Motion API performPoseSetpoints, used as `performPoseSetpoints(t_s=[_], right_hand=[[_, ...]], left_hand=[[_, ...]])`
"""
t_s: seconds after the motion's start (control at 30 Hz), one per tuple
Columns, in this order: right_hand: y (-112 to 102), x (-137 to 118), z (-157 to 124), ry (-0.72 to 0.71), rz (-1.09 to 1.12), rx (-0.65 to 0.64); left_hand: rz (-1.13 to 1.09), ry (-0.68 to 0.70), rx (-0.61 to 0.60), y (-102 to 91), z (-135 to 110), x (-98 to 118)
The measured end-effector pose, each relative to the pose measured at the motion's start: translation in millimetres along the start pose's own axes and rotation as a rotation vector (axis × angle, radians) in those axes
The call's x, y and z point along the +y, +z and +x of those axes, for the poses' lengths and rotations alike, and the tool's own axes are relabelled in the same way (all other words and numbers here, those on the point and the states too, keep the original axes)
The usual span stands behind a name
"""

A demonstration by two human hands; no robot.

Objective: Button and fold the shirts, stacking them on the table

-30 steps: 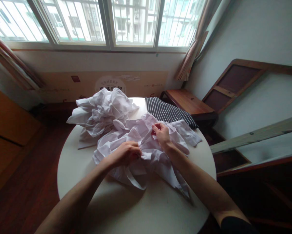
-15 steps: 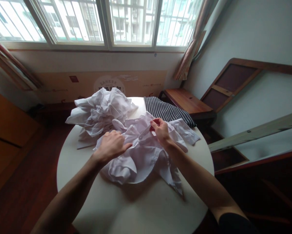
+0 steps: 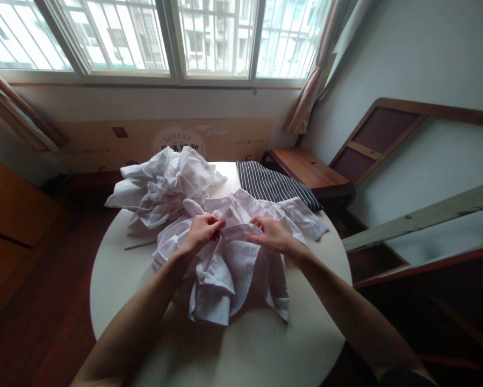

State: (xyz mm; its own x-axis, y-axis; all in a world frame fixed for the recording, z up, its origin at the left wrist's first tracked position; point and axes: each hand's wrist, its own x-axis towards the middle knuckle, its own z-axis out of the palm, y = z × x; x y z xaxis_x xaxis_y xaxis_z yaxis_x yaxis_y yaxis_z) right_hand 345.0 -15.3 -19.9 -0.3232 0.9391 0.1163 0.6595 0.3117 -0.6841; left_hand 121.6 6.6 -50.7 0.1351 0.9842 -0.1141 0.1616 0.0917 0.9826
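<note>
A crumpled white shirt (image 3: 241, 269) lies spread over the round white table (image 3: 241, 355), some of its cloth hanging in folds toward me. My left hand (image 3: 203, 231) pinches an edge of the shirt near its middle. To the right, my right hand (image 3: 271, 234) grips the same raised strip of cloth between thumb and fingers. The strip runs between both hands, a little above the rest of the shirt. One sleeve reaches out to the right, beyond my right hand.
A heap of white cloth (image 3: 164, 185) sits at the table's back left. Black-and-white striped fabric (image 3: 275, 185) lies along the back right edge. Behind it stands a wooden chair (image 3: 309, 166). A barred window (image 3: 213, 40) and a printed cardboard panel (image 3: 132, 140) are at the back.
My left hand has moved right and taken hold of the shirt's edge. My right hand has come lower with the cloth, and a fold now hangs farther toward me.
</note>
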Motion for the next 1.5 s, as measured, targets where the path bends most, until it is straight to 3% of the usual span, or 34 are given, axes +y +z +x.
performPoseSetpoints(t_s=[0.13,0.23,0.3,0.33,0.47,0.57,0.7,0.9,1.1,1.33,1.5], right_hand=[[-4,-32,-43,-0.183,-0.025,-0.082],[-5,-59,-61,-0.388,0.147,-0.356],[0,-65,-58,-0.389,0.309,-0.454],[5,-64,-51,-0.328,0.372,-0.391],[36,-43,-9,0.003,0.486,0.089],[55,-32,12,0.062,0.531,0.166],[64,-32,13,0.083,0.544,0.260],[68,-27,13,0.157,0.731,0.166],[69,-21,14,0.083,0.870,0.045],[74,-20,16,0.158,0.739,0.149],[73,-21,14,0.185,0.965,0.056]], left_hand=[[-0.137,-0.027,0.046,0.2,-1,0],[-0.205,-0.075,-0.002,-1.5,-5,2],[-0.234,-0.092,-0.065,-3.7,-8,4],[-0.238,-0.091,-0.092,-4.8,-9,5],[-0.186,-0.033,-0.123,-6.5,-16,9],[-0.137,0.021,-0.087,-4.8,-20,14],[-0.098,0.086,-0.053,-1.3,-24,15],[-0.049,0.162,-0.056,2.8,-21,7],[0.032,0.215,-0.066,2.6,-18,1],[0.368,0.355,0.096,6.9,-25,4],[0.327,0.446,0.100,9.9,-26,0]])
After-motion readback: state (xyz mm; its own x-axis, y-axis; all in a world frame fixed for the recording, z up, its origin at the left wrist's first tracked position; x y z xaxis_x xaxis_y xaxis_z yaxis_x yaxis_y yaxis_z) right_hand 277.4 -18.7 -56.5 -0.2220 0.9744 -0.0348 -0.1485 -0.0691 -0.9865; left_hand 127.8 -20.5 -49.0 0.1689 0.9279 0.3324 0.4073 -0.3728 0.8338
